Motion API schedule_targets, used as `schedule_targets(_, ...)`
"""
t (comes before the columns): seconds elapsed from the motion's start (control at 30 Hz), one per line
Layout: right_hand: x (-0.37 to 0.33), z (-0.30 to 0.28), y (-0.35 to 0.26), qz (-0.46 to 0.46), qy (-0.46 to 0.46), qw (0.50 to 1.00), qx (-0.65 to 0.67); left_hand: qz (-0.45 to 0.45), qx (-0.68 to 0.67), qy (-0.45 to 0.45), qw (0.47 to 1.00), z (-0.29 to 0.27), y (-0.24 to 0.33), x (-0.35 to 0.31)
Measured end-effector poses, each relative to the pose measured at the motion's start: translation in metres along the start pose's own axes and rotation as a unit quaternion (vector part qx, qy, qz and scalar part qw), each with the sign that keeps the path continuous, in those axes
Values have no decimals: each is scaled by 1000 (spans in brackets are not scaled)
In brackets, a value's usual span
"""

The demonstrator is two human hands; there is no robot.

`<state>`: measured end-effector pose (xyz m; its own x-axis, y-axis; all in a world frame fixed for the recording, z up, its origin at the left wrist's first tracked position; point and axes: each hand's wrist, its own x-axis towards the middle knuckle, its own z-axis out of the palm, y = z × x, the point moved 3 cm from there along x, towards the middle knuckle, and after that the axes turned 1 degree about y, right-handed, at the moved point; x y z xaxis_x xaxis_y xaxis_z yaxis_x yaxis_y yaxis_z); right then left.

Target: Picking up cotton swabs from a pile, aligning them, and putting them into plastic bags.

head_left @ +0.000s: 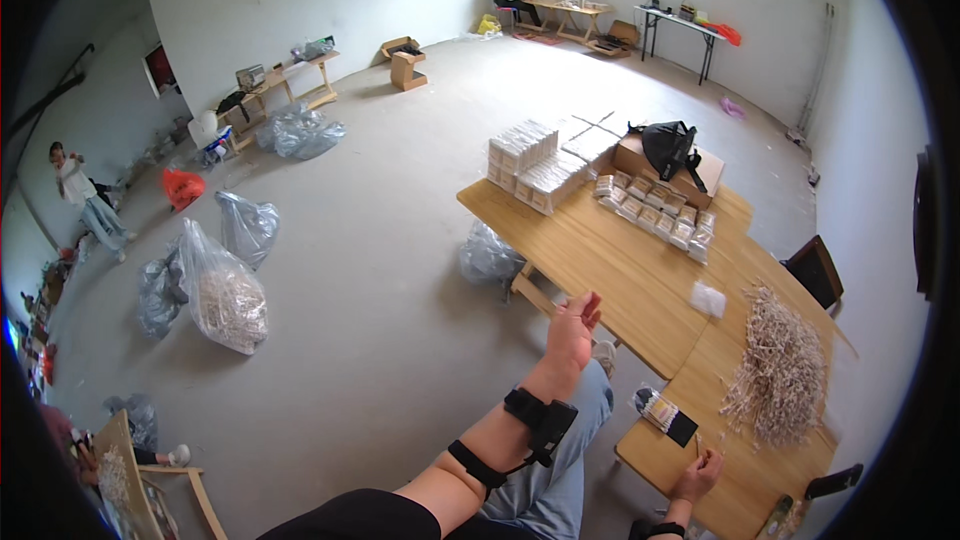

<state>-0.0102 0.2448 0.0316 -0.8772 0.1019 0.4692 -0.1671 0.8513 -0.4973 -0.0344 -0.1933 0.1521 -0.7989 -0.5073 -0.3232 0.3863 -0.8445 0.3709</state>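
Observation:
My left hand is raised over my lap beside the table edge, its fingers loosely bent and a little apart, holding nothing I can see. Low on the right, my right hand is over the near part of the wooden table, fingertips pinched on what looks like a thin stick. Just beyond it lies a small clear packet of white sticks with a dark end. A large heap of short, pale-tipped sticks covers the table's right side. A small white translucent packet lies near the heap.
Farther along the table are stacked wrapped packs, rows of small packets and a cardboard box with a black bag. Filled plastic bags stand on the floor at left. Other people are around the room.

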Motion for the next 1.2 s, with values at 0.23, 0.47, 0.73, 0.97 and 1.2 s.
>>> schedule_targets(0.23, 0, 7, 6, 3, 2, 1000, 6, 63, 74, 25, 995, -51, -2, 0)
schedule_targets(0.47, 0, 7, 11, 32, -15, 999, 10, 168, 264, -54, 948, -47, -26, 1)
schedule_targets(0.73, 7, -23, -55, 94, -121, 987, -52, 274, 413, -52, 867, -30, -20, -20)
schedule_targets(0.97, -2, -3, -7, 167, -160, 965, -124, 315, 472, -35, 823, -13, -17, -33)
schedule_targets(1.2, -2, 13, 26, 148, -124, 973, -128, 320, 437, -36, 840, -16, -16, -31)
